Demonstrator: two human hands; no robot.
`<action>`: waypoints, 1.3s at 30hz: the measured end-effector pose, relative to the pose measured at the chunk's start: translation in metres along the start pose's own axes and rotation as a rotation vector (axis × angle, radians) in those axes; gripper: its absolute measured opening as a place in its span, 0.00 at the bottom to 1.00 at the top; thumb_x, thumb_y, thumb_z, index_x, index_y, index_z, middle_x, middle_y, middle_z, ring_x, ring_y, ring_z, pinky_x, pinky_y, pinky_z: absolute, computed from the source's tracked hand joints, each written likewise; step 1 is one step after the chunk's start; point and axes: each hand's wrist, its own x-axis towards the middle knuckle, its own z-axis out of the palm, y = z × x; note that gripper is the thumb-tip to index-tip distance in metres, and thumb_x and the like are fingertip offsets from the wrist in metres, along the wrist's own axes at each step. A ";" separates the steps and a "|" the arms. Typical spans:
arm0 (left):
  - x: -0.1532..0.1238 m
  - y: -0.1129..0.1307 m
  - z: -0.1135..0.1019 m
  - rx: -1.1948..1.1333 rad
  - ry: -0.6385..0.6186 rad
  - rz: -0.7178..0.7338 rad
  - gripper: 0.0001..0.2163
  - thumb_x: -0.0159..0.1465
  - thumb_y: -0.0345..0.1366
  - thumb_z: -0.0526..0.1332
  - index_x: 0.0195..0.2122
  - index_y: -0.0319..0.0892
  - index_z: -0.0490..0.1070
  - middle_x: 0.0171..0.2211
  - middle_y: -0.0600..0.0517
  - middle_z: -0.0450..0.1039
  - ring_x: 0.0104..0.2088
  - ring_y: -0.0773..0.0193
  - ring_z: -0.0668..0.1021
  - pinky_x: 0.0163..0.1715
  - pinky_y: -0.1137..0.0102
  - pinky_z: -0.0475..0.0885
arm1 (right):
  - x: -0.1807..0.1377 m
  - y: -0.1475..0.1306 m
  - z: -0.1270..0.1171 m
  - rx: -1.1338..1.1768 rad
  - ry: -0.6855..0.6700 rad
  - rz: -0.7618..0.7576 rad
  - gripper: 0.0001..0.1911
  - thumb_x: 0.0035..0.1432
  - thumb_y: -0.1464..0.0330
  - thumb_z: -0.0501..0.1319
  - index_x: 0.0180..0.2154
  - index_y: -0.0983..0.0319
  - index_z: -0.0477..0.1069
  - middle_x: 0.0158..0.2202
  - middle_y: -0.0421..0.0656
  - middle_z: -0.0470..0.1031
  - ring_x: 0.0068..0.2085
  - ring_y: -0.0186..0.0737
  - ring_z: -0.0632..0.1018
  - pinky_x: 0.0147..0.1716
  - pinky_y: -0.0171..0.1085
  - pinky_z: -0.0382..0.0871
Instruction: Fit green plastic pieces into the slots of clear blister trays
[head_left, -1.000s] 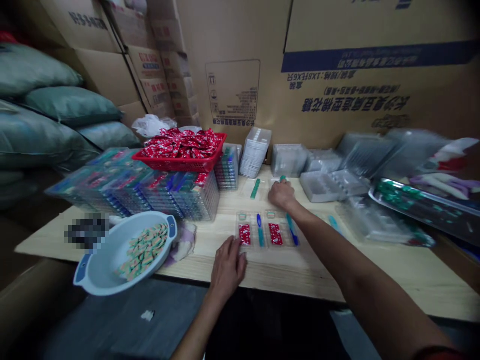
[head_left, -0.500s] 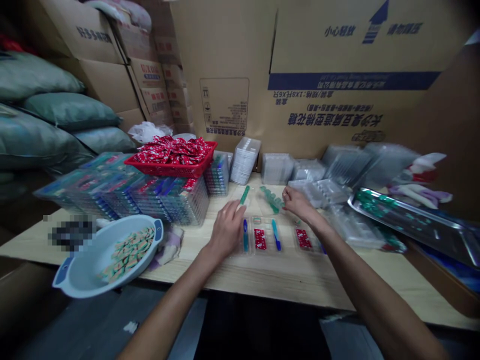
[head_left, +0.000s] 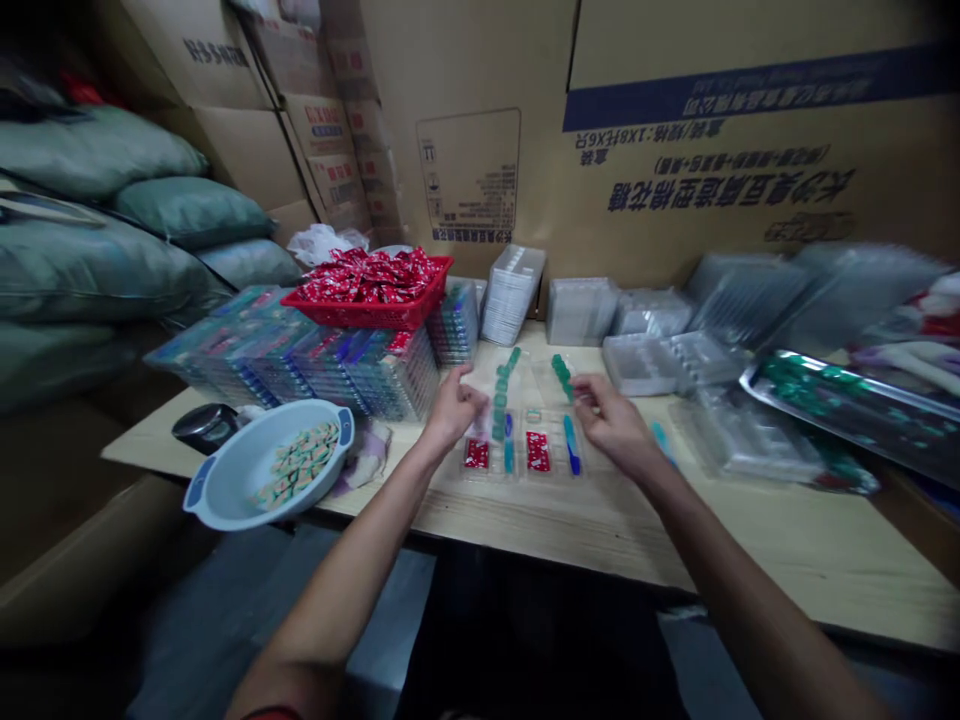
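Both hands work narrowly over the table; the left hand (head_left: 454, 410) curls just beside a green stick (head_left: 501, 392); the right hand (head_left: 615, 425) pinches at another green stick (head_left: 562, 377), grip unclear; clear trays (head_left: 523, 470) with red packets (head_left: 538, 451) lie between them, within reach of both; a red basket (head_left: 375, 318) stands at 11 o'clock, a bowl (head_left: 232, 460) at 9 o'clock, a metal tray (head_left: 795, 367) at 3 o'clock.

Room for the right hand (head_left: 616, 430) toward the front edge of the worktop (head_left: 750, 540)
Stacked blister trays (head_left: 360, 385) and a basin (head_left: 232, 470) crowd the left; a metal tray (head_left: 847, 385) crowds the right.
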 end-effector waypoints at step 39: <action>-0.024 -0.055 0.007 0.697 0.051 0.329 0.17 0.68 0.36 0.52 0.55 0.40 0.70 0.61 0.41 0.67 0.62 0.55 0.68 0.61 0.56 0.64 | 0.100 0.079 0.063 -0.455 -0.198 0.629 0.28 0.54 0.66 0.60 0.55 0.69 0.64 0.54 0.62 0.69 0.57 0.60 0.71 0.52 0.52 0.65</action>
